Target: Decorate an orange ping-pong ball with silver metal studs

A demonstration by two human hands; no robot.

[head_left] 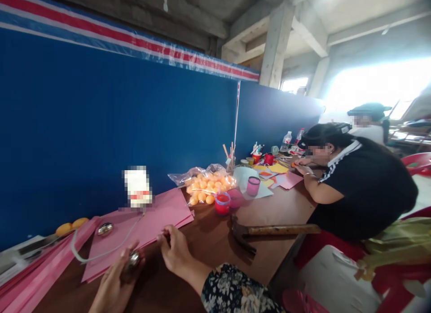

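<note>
My left hand (pixel 114 284) is at the table's near edge with its fingers closed round a small shiny metal knob (pixel 134 259), from which a whitish cord (pixel 101 254) loops across a pink paper sheet (pixel 153 218) to a second metal knob (pixel 105 228). My right hand (pixel 175 250), in a floral sleeve, pinches the near edge of that pink sheet with its fingers bent. The sheet lies on a brown table (pixel 215 241).
A hammer (pixel 269 232) lies right of my hands. A bag of orange balls (pixel 205 185), a red cup (pixel 222 204) and pink cups (pixel 253 186) stand further back. More pink sheets (pixel 30 277) lie at left. A person in black (pixel 363 187) leans on the table at right. A blue partition (pixel 101 124) runs behind.
</note>
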